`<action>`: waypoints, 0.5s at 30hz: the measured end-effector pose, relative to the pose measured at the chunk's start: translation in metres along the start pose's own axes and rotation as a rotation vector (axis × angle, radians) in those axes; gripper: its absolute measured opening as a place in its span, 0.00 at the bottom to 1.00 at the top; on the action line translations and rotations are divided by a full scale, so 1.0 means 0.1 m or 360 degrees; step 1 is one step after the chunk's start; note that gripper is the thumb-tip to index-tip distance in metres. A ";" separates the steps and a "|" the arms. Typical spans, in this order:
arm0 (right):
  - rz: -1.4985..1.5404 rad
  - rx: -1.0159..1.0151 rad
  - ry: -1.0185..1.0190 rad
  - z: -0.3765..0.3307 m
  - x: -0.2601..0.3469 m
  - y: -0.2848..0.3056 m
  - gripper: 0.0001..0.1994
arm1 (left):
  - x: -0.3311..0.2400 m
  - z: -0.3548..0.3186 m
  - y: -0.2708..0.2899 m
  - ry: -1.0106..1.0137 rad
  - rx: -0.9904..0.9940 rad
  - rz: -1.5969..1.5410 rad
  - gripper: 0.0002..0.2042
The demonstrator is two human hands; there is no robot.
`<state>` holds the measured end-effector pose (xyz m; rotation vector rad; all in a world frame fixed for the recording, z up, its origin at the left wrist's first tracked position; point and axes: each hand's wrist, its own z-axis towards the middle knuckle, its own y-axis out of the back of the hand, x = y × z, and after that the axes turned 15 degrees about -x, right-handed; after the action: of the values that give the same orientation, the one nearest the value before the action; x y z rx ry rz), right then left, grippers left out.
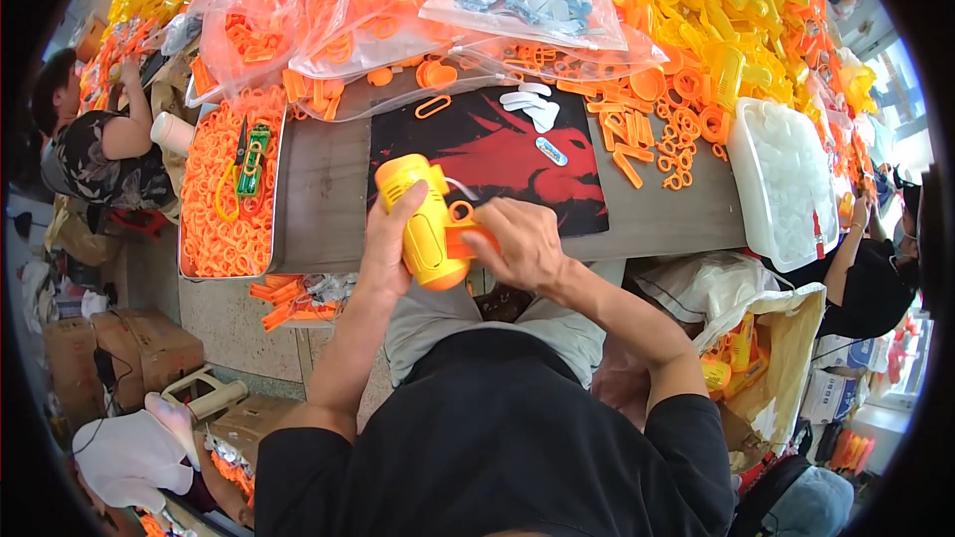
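Observation:
My left hand is wrapped round a yellow plastic toy body, rounded at the top and ribbed. It is held tilted above the near edge of a black mat with a red print. The fingers of my right hand are closed on an orange plastic piece at the toy's right side. Just above this piece an orange ring shows, and a thin whitish strip curves out near it. On the mat lie several white oval pieces and a small blue label.
A metal tray of orange rings stands left, with yellow-handled scissors and a green item on top. Right are loose orange parts, a white bin of translucent pieces and an open sack. Bagged parts pile behind. People work nearby.

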<state>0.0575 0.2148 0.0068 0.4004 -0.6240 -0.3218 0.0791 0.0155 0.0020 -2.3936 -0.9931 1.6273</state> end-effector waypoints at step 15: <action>-0.0736 -0.0230 -0.0366 1.23 -1.58 -1.18 0.08 | -0.15 -0.16 0.31 -0.0364 -0.0114 -0.0113 0.23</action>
<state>-0.1592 0.1430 -0.0346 0.3686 -0.7242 -0.8590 0.1037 -0.0126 0.0081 -2.2221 -1.1762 1.9018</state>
